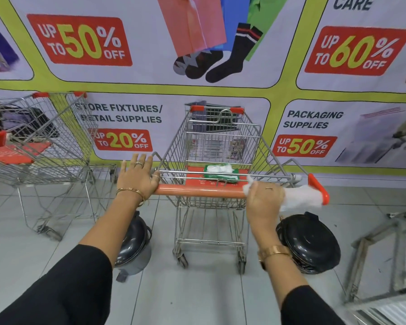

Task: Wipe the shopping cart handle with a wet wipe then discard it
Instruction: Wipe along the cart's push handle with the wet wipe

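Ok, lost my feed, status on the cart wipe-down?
Left hand open, braced on handle end. Right hand pressing wet wipe on handle's right part. Bin lid shut. Nothing blocking.

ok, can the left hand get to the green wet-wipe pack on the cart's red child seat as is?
Probably yes. The left hand rests open at the orange handle's left end; the green wet-wipe pack lies just beyond, uncovered, only a thin wire bar between.

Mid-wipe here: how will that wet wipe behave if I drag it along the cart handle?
Probably floppy: the wipe drapes limply over the handle beside the right hand. It looks thin, so it may bunch or slip from a loose hold.
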The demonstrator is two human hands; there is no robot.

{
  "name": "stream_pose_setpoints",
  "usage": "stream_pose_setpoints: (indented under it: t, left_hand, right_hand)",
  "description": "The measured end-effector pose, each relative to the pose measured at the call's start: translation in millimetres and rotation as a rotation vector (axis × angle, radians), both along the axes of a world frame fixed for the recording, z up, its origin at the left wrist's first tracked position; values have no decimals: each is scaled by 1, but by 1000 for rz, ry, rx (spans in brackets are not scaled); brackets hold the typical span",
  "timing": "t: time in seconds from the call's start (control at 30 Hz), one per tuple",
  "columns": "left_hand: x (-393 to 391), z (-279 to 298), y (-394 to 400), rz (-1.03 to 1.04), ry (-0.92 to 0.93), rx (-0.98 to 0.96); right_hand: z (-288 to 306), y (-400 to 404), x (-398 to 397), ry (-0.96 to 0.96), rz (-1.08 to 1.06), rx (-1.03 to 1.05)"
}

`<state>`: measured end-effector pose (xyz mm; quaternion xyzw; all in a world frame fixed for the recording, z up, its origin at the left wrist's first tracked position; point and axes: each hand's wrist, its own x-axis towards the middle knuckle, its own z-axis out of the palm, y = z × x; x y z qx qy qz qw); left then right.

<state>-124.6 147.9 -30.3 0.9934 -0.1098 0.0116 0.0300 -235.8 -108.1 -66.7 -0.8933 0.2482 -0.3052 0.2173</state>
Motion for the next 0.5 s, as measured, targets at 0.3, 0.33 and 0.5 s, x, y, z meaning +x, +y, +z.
stream_pose_setpoints:
  t: [0.3,0.33,0.5]
  left_hand:
    - [2,-3,2,12,26,1]
    - [2,-3,3,11,33,-3]
    - [3,-4,2,18,36,-4]
  right_hand:
    - [7,109,17,-14,564,-163]
    - [8,92,11,1,600,-153]
    - [4,-24,-23,-26,275,-105]
